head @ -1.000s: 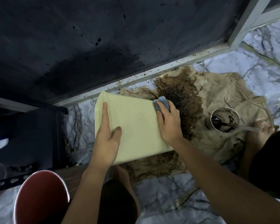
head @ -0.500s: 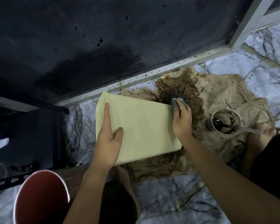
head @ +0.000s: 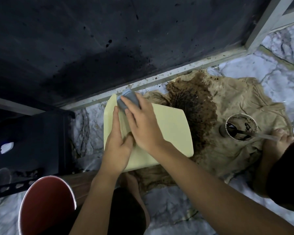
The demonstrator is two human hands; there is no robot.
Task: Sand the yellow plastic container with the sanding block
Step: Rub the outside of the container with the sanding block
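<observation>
The right hand (head: 143, 128) presses the sanding block (head: 128, 100) under closed fingers at the yellow container's (head: 170, 129) upper-left corner; the left hand (head: 116, 143) lies flat, open, beside it.

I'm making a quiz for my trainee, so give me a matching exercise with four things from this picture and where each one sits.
Things:
1. sanding block
2. left hand
3. small cup
4. red bucket

Places:
A. bottom left corner of the view
B. on the stained cloth, right of the yellow container
C. under the right hand, at the container's far left corner
D. flat on the container's left side

Pairs: 1-C, 2-D, 3-B, 4-A
</observation>
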